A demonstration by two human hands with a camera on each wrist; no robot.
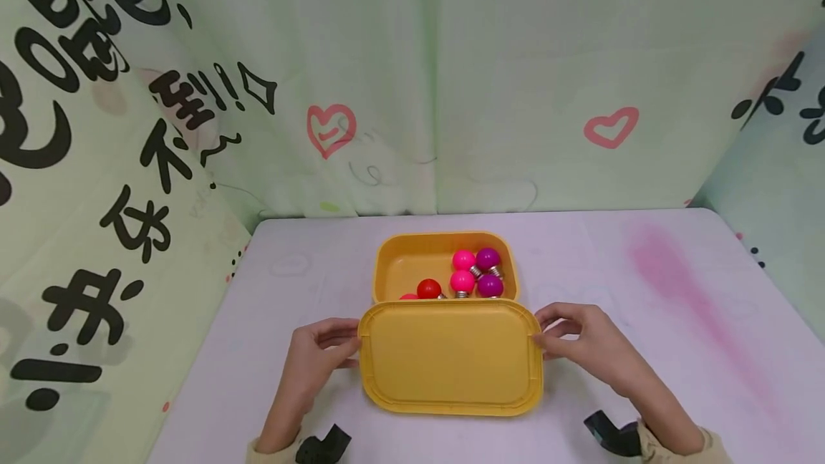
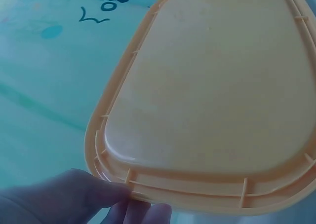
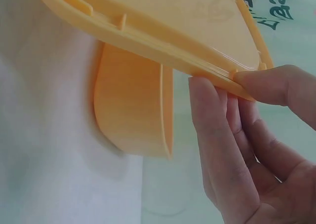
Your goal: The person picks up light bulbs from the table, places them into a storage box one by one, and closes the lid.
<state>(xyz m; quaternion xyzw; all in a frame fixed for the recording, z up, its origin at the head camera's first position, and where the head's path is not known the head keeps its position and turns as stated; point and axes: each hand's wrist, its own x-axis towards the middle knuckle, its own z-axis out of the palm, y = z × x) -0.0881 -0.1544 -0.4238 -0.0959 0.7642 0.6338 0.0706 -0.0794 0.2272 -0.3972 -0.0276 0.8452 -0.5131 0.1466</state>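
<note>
A yellow plastic lid (image 1: 451, 360) is held up between both hands, its ribbed inner side facing the head camera. My left hand (image 1: 324, 354) pinches its left edge, the thumb lying on the rim in the left wrist view. At the opposite end, my right hand (image 1: 573, 339) pinches the rim between thumb and fingers. Behind the lid stands a matching yellow box (image 1: 412, 253), its front part hidden by the lid. Inside it lie several small round bulbs with metal screw bases: pink ones (image 1: 464, 259), purple ones (image 1: 488, 258) and a red bulb (image 1: 428, 288).
The box rests on a pale lilac table (image 1: 309, 271) with a pink smear on its right side. Light green curtains (image 1: 515, 92) with black writing and hearts hang behind and at both sides. A black strap (image 1: 612, 435) sits at the right wrist.
</note>
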